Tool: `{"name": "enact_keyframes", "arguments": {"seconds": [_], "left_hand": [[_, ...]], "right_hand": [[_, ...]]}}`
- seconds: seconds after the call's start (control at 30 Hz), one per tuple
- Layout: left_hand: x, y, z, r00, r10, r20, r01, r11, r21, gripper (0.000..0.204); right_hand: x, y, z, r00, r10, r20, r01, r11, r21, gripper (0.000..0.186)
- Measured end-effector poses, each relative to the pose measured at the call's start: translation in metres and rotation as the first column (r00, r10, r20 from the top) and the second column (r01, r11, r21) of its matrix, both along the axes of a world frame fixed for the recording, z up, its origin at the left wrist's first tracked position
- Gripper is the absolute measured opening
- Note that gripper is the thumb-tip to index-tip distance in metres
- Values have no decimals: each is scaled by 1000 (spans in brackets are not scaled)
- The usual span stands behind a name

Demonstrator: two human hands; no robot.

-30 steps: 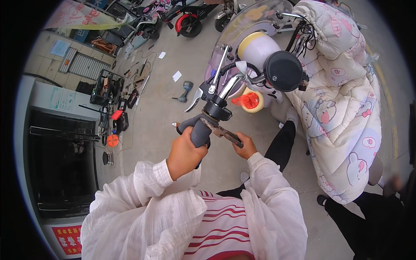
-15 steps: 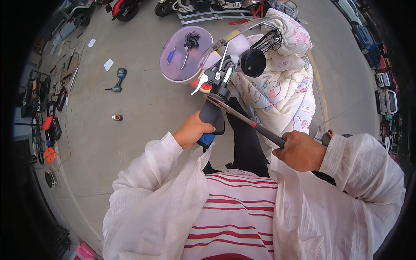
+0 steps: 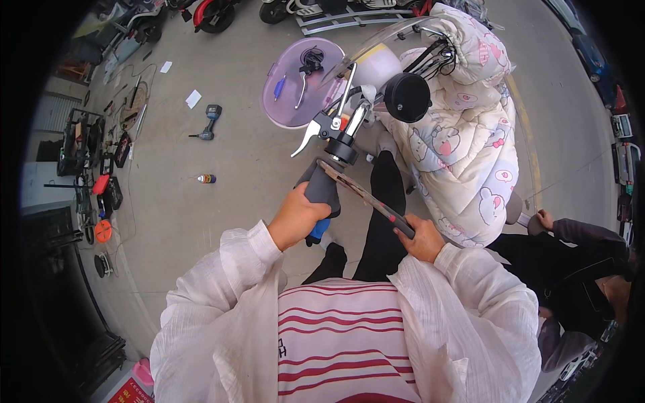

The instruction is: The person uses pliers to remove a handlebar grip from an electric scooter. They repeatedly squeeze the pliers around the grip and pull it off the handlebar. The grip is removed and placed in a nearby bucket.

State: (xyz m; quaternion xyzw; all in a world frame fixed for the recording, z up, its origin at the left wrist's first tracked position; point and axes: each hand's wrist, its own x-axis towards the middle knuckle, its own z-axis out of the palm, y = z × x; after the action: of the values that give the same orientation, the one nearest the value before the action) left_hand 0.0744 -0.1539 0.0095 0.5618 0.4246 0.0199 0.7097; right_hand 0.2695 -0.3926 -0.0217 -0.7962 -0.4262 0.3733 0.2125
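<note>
With left fingers wrapped around a grey handlebar grip. Holds a rusty pliers-like tool in curled right fingers.

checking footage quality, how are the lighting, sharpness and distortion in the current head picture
Head view: soft, even light, no harsh shadows; black fisheye corners; yellow floor line looks bent; left hand and grey grip look fairly sharp.

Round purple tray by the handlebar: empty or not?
Not empty: a silver-and-black lever, coiled black cable and blue pen-shaped item show within the purple tray's rim.
</note>
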Motion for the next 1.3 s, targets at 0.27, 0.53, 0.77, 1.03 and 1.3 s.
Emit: {"name": "enact_keyframes", "arguments": {"seconds": [0.27,0.53,0.77,1.03,1.3], "left_hand": [[15,1,46,880,103,-464,237,750,617,35],[-3,8,31,951,-50,-307,190,875,446,36],[-6,15,-5,982,-133,134,142,988,-55,43],[-11,15,-5,906,118,407,172,776,-607,43],[-8,13,4,999,0,36,8,979,-202,35]], "right_hand": [[-67,167,-201,920,46,-390,235,732,639,18],[-41,57,-113,932,-17,-362,144,933,328,16],[-5,30,163,995,95,-3,-82,846,-527,31],[-54,130,278,532,844,-71,-507,250,-825,29],[12,14,84,996,91,22,-82,960,-269,25]]}}
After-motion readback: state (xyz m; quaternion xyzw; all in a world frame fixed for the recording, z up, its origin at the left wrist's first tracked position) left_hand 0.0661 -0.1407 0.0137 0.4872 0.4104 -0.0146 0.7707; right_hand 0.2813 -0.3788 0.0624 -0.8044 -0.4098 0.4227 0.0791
